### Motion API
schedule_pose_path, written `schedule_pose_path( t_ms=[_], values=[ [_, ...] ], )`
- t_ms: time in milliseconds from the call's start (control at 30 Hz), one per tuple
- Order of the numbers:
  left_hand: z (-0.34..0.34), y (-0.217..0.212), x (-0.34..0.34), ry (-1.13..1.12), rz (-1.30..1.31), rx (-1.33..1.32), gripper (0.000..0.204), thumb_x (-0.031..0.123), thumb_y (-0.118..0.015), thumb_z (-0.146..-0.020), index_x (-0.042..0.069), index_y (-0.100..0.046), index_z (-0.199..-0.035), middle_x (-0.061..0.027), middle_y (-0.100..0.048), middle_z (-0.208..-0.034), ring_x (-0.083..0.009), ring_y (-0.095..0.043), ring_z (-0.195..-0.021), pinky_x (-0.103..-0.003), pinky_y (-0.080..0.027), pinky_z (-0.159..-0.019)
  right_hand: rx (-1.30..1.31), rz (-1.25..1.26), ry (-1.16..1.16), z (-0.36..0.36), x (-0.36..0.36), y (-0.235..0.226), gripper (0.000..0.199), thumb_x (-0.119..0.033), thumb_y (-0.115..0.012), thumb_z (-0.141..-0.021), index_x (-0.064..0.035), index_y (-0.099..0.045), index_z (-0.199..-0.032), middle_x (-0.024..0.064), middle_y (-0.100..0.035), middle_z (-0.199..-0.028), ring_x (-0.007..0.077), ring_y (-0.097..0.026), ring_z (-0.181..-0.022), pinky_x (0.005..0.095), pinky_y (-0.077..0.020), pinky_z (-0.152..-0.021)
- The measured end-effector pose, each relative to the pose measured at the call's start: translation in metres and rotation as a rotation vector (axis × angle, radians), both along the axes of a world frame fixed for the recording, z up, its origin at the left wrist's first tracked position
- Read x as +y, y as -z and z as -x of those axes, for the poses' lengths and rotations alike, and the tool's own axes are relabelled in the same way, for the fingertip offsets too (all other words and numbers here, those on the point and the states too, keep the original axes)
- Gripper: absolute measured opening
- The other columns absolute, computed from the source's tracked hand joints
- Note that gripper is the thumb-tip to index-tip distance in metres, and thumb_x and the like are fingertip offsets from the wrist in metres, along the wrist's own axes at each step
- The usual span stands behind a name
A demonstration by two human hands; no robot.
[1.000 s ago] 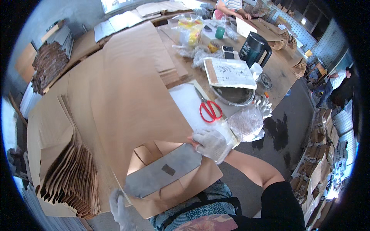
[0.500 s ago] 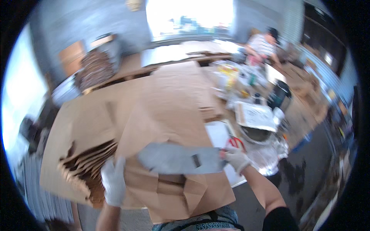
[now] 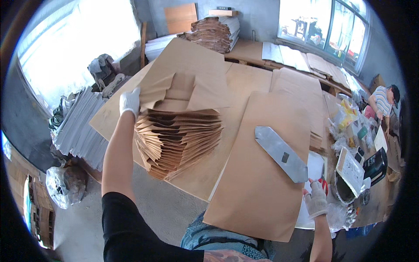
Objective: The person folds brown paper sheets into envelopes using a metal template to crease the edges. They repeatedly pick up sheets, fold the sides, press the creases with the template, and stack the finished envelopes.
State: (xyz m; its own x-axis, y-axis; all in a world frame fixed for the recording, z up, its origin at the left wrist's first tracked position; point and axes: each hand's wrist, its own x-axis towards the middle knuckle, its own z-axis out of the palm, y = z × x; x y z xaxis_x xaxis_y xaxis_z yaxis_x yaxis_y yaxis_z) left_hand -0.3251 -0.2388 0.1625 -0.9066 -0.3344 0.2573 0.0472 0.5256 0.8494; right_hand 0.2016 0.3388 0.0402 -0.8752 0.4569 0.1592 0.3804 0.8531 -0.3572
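My left hand (image 3: 129, 101), in a white glove, is closed at the left edge of a brown paper bag (image 3: 205, 65) with a folded, opened-out end. That bag lies over a thick fanned stack of brown paper bags (image 3: 183, 139). On the right, a flat brown paper bag (image 3: 257, 174) hangs slightly over the near table edge. A grey metal plate (image 3: 274, 146) with angled ends and a dark slot rests slantwise on it. My right hand (image 3: 315, 203), gloved with bare fingertips, is just past the plate's near end, fingers apart and holding nothing visible.
Beside my right hand are a red ring-shaped thing (image 3: 323, 185) and a pot topped by a white box lid (image 3: 349, 171). Further right lie plastic bags (image 3: 347, 115); a person (image 3: 383, 102) sits beyond. Grey sheets (image 3: 83, 126) are piled left of the table.
My left hand has carried the bag with the folded end from in front of me onto the left stack. My right hand has let go of the metal plate. The view has turned left.
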Motion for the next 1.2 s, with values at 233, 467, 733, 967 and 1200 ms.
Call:
schedule_pose_path(
  t_ms=[233,467,733,967,1200],
  values=[
    [-0.075,0.088,-0.035,-0.103,-0.333,-0.069,0.028,0.028,-0.071,-0.097,0.0,-0.077,-0.102,-0.0042,-0.065,-0.071,-0.0183,-0.061,-0.066,-0.033,-0.05,-0.066,-0.269,-0.111,-0.421,-0.076,-0.054,-0.009,0.081,-0.035,-0.098,-0.061,-0.0113,-0.068,-0.132,0.0112,-0.068,-0.134,0.0347,-0.062,-0.129,0.0467,-0.0511,-0.107],
    [-0.27,0.096,0.103,0.674,0.383,0.457,0.036,0.009,-0.068,-0.099,0.004,-0.067,-0.135,-0.0098,-0.073,-0.119,-0.0255,-0.071,-0.104,-0.039,-0.057,-0.088,-0.532,-0.274,-0.589,-0.11,-0.056,-0.023,0.042,-0.033,-0.085,-0.075,-0.0168,-0.072,-0.111,0.0039,-0.069,-0.126,0.026,-0.064,-0.122,0.0427,-0.0525,-0.099],
    [-0.284,0.156,0.153,1.52,0.603,0.061,0.05,-0.014,-0.066,-0.077,0.011,-0.071,-0.12,-0.0108,-0.076,-0.123,-0.0369,-0.073,-0.111,-0.046,-0.06,-0.097,-0.469,-0.257,-0.739,-0.082,-0.026,-0.036,0.019,-0.025,-0.081,-0.079,-0.0172,-0.072,-0.093,0.0,-0.073,-0.103,0.0228,-0.072,-0.098,0.0402,-0.0548,-0.086],
    [-0.267,0.171,0.164,1.518,0.531,-0.061,0.047,-0.016,-0.062,-0.075,0.011,-0.074,-0.111,-0.009,-0.078,-0.117,-0.0342,-0.073,-0.11,-0.046,-0.059,-0.098,-0.264,0.025,-0.261,-0.066,-0.016,-0.017,0.029,-0.013,-0.087,-0.071,-0.0136,-0.069,-0.093,0.004,-0.072,-0.1,0.0288,-0.071,-0.099,0.0462,-0.0557,-0.087],
    [-0.266,0.176,0.159,1.481,0.45,-0.083,0.048,-0.018,-0.06,-0.076,0.012,-0.075,-0.111,-0.0069,-0.078,-0.119,-0.0327,-0.072,-0.114,-0.044,-0.057,-0.1,-0.354,-0.274,-0.662,-0.081,-0.056,-0.018,0.056,-0.024,-0.092,-0.065,-0.0146,-0.073,-0.117,0.009,-0.071,-0.124,0.0292,-0.067,-0.122,0.0451,-0.0549,-0.107]
  ],
)
